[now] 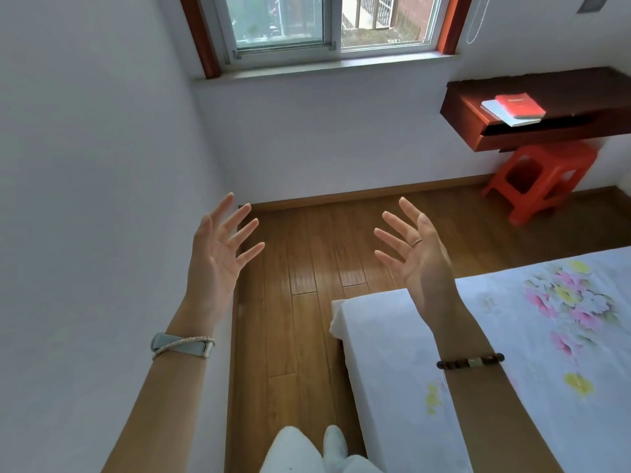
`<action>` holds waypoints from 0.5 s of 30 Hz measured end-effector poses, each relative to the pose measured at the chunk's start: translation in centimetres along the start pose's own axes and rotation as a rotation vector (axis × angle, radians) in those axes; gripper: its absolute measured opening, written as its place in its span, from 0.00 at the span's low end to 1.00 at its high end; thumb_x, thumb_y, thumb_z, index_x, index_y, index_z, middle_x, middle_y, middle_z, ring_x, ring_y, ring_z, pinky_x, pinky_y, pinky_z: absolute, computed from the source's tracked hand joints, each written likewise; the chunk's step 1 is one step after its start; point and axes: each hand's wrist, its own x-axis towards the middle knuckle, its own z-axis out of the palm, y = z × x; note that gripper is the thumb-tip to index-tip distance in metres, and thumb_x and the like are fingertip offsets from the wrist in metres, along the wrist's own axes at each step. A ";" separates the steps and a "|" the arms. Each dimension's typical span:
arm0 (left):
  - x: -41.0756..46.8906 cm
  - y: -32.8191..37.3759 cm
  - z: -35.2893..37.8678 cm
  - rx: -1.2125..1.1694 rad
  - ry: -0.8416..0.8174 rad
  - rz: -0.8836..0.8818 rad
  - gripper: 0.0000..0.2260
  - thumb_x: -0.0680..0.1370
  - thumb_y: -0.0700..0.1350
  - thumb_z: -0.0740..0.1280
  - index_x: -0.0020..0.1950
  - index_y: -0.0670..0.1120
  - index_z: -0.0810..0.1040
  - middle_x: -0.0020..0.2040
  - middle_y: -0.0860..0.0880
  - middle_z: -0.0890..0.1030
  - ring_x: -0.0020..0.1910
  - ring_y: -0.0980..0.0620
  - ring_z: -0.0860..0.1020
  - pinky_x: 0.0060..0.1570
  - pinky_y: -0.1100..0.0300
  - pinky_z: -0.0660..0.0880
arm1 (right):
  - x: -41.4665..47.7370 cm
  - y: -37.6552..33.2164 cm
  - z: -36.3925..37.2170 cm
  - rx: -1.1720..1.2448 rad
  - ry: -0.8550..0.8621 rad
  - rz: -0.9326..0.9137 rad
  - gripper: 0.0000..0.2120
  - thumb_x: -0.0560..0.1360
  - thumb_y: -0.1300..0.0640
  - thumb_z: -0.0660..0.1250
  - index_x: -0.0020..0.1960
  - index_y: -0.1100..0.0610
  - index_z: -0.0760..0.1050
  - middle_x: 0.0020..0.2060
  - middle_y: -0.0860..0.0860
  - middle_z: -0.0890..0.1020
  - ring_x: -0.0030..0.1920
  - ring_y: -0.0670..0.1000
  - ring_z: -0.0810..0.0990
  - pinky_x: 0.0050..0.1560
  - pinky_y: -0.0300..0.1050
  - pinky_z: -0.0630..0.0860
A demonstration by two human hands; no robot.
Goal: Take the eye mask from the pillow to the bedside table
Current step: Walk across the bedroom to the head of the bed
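Note:
My left hand [218,254] is raised in front of me, palm up, fingers spread, holding nothing. My right hand [415,250] is raised the same way, fingers apart and empty, above the corner of the bed [392,336]. The bed has a white sheet with a flower print and fills the lower right. No eye mask and no pillow are in view. A dark red wall-mounted shelf [478,131] with an open drawer hangs at the upper right.
A red book on a white one [519,105] lies on the shelf. An orange plastic stool [543,179] stands under it. A white wall runs along the left, a window [324,25] at the far end. Wood floor [307,285] lies between wall and bed.

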 end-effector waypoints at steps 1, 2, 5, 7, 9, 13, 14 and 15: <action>1.5 -0.1 0.0 -0.003 -0.003 0.003 0.26 0.81 0.59 0.49 0.77 0.52 0.65 0.74 0.48 0.72 0.71 0.47 0.74 0.65 0.43 0.72 | 1.3 0.0 0.1 0.001 0.001 0.001 0.21 0.82 0.43 0.51 0.73 0.44 0.67 0.70 0.48 0.76 0.66 0.52 0.79 0.68 0.59 0.73; 3.0 -0.1 0.0 -0.004 -0.005 0.004 0.26 0.81 0.59 0.48 0.77 0.52 0.64 0.74 0.48 0.73 0.71 0.47 0.74 0.65 0.43 0.73 | 2.7 0.0 0.3 0.000 0.001 0.003 0.21 0.82 0.43 0.51 0.72 0.43 0.67 0.70 0.48 0.76 0.66 0.52 0.79 0.68 0.59 0.73; 7.6 -0.5 0.1 -0.009 -0.014 -0.001 0.26 0.81 0.58 0.48 0.77 0.52 0.64 0.74 0.48 0.73 0.71 0.47 0.74 0.64 0.44 0.73 | 6.7 0.1 0.9 -0.004 0.017 0.012 0.19 0.83 0.45 0.50 0.71 0.43 0.68 0.70 0.48 0.76 0.66 0.52 0.79 0.68 0.60 0.72; 10.7 -0.7 0.0 -0.014 -0.027 0.001 0.25 0.81 0.58 0.48 0.76 0.52 0.65 0.73 0.48 0.73 0.71 0.47 0.74 0.64 0.45 0.74 | 9.5 0.2 1.4 0.005 0.038 0.008 0.19 0.83 0.45 0.50 0.71 0.44 0.68 0.70 0.49 0.75 0.66 0.53 0.78 0.68 0.61 0.72; 14.2 -1.0 -0.4 -0.019 -0.037 0.007 0.25 0.81 0.58 0.48 0.76 0.52 0.65 0.73 0.48 0.73 0.70 0.47 0.74 0.64 0.45 0.74 | 12.6 0.4 2.0 0.016 0.055 0.006 0.20 0.83 0.45 0.50 0.72 0.44 0.68 0.70 0.50 0.76 0.66 0.53 0.78 0.68 0.61 0.72; 21.5 -1.3 -1.7 -0.036 -0.052 0.002 0.25 0.81 0.58 0.48 0.75 0.52 0.65 0.72 0.48 0.74 0.71 0.46 0.74 0.65 0.43 0.73 | 19.0 0.8 3.8 0.022 0.091 0.002 0.20 0.84 0.45 0.50 0.72 0.45 0.68 0.69 0.50 0.76 0.66 0.53 0.79 0.68 0.61 0.72; 23.4 -1.4 -2.1 -0.040 -0.058 -0.002 0.25 0.81 0.57 0.48 0.76 0.52 0.65 0.72 0.48 0.74 0.71 0.46 0.74 0.65 0.42 0.72 | 20.7 0.8 4.3 0.025 0.105 0.000 0.20 0.84 0.45 0.50 0.72 0.45 0.68 0.69 0.49 0.77 0.66 0.53 0.79 0.68 0.61 0.72; 25.4 -1.4 -2.4 -0.037 -0.068 -0.005 0.25 0.81 0.57 0.48 0.76 0.51 0.65 0.73 0.47 0.73 0.71 0.46 0.74 0.65 0.42 0.72 | 22.4 0.8 4.9 0.027 0.120 -0.002 0.20 0.83 0.45 0.50 0.72 0.45 0.68 0.69 0.49 0.77 0.66 0.53 0.79 0.68 0.61 0.72</action>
